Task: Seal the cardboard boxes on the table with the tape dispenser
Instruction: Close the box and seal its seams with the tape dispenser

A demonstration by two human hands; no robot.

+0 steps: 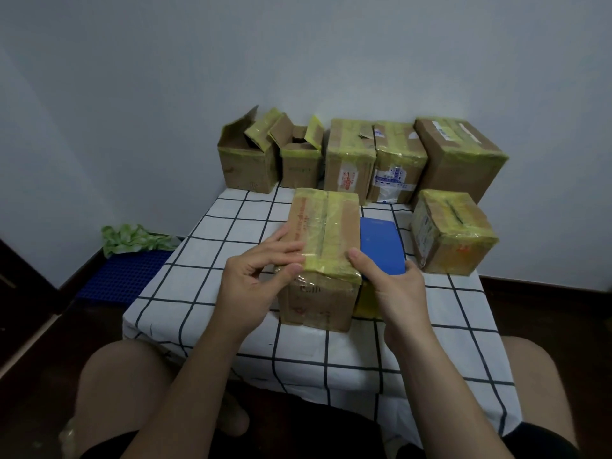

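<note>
A cardboard box (323,223) with yellowish tape along its top seam and over its near edge stands at the middle of the table (331,352). My left hand (255,276) rests on the box's near left corner, fingers flat on the top and thumb pressing the tape at the front edge. My right hand (394,293) grips the blue tape dispenser (381,243) against the box's right side, thumb on the taped top edge. Its yellow tape roll (366,301) shows below the hand.
A small taped box (453,233) sits to the right. Along the wall stand two open boxes (246,160) (299,160) and three taped ones (349,157) (397,160) (460,154). A blue crate (122,273) with green crumpled material (132,238) lies on the floor at left.
</note>
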